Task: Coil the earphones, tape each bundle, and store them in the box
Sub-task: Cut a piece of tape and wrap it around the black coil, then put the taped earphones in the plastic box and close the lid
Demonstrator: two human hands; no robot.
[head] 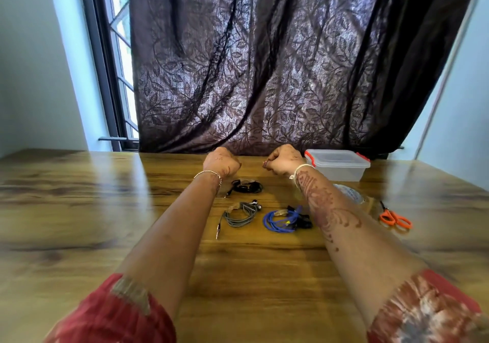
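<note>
The left hand (221,161) and right hand (283,159) are held apart near the far edge of the wooden worktop (79,210), both curled into fists with nothing seen gripped. The coiled black earphones (247,186) are laid just short of them, with the coiled grey earphones (239,215) and coiled blue earphones (283,220) nearer still. The clear plastic box with red clips (340,164) is set just beside the right hand.

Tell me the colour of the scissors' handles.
The scissors have orange handles; the head view shows it.
</note>
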